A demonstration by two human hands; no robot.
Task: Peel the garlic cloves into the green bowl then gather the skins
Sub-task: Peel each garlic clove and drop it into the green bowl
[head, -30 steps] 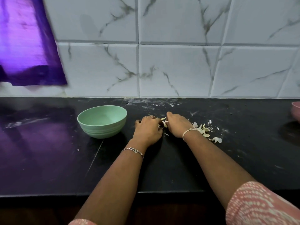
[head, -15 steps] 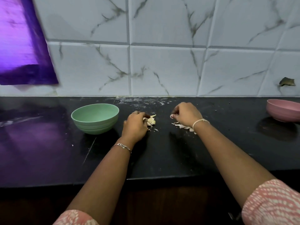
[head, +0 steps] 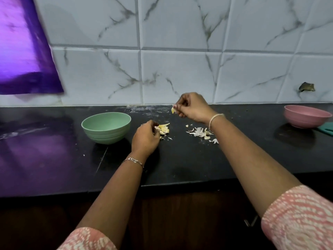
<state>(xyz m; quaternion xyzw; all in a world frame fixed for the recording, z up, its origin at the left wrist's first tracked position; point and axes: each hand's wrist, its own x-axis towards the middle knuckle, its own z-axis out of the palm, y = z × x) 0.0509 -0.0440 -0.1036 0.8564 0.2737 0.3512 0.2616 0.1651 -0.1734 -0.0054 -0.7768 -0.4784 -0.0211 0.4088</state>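
The green bowl point(head: 106, 127) stands on the black counter, left of my hands. My left hand point(head: 146, 137) rests on the counter just right of the bowl, its curled fingers holding a small cluster of garlic cloves point(head: 163, 129). My right hand point(head: 192, 107) is lifted above the counter near the wall and pinches a small yellowish garlic piece point(head: 173, 110) between its fingertips. A loose heap of white garlic skins point(head: 201, 132) lies on the counter under my right wrist. The bowl's inside looks bare from here.
A pink bowl point(head: 306, 118) stands at the far right with a teal object point(head: 327, 128) beside it. A purple cloth point(head: 23, 51) hangs over the wall at the left. The black counter point(head: 54, 150) ends at a front edge near me.
My right hand has risen from the skins heap toward the wall, carrying a small garlic piece. My left hand stays on the garlic cluster. The view has shifted right.
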